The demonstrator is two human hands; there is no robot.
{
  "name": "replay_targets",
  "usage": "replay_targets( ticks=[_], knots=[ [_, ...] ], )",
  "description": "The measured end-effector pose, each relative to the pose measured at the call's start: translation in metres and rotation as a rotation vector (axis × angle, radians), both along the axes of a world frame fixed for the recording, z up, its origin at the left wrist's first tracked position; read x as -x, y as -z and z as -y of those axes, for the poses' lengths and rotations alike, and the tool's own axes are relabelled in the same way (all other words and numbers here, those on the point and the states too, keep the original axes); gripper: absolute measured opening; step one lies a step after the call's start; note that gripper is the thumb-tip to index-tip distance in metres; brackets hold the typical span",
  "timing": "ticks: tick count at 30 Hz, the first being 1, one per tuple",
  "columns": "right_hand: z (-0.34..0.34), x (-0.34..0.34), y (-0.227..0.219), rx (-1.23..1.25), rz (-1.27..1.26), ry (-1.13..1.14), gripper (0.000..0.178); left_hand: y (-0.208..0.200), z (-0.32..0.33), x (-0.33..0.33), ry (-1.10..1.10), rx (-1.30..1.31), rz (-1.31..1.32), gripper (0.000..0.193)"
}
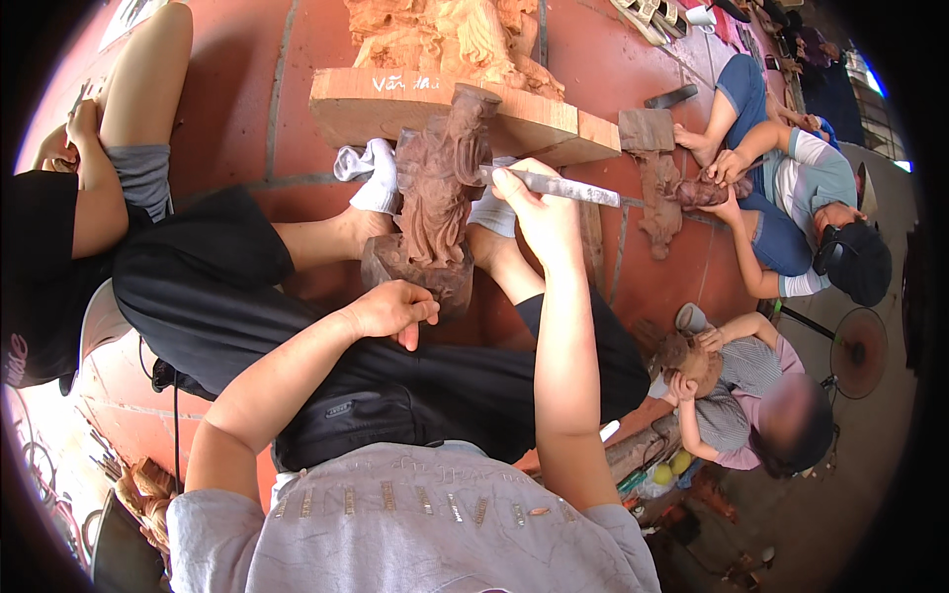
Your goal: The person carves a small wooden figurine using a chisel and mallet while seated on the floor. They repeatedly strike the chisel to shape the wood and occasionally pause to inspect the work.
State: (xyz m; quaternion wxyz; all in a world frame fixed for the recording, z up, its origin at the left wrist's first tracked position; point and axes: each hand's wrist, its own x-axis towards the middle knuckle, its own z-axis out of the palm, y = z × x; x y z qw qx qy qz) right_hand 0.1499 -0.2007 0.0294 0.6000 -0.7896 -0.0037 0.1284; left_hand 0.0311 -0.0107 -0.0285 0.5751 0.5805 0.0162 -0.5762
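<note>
A dark brown carved wooden statue (440, 203) leans between my feet, its blocky base (420, 272) toward me. My left hand (390, 308) is at the near edge of that base, fingers curled down against it; part of its grip is hidden. Above the statue's right side, my right hand (542, 217) is closed on a flat grey file (578, 189). The file's narrow end reaches the carved figure, and its broad end points right. Whether it presses on the wood I cannot tell.
Beyond the statue lies a thick wooden slab (356, 104) bearing a lighter carving (445, 40). At the right, two people hold carved pieces; another dark carving (657, 193) lies on the red tiles. Another person sits close at the left. A fan (857, 353) stands far right.
</note>
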Motion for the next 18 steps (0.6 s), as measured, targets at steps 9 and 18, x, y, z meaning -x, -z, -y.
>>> replay_targets(
  ticks=[9, 18],
  knots=[
    [-0.002, -0.002, -0.004, 0.067, -0.009, -0.017, 0.019, 0.003, -0.001, 0.002, -0.019, 0.008, -0.017, 0.033],
    [-0.011, 0.006, -0.011, -0.086, -0.148, 0.085, 0.015, 0.002, -0.001, 0.002, -0.026, 0.006, -0.020, 0.034]
  ],
)
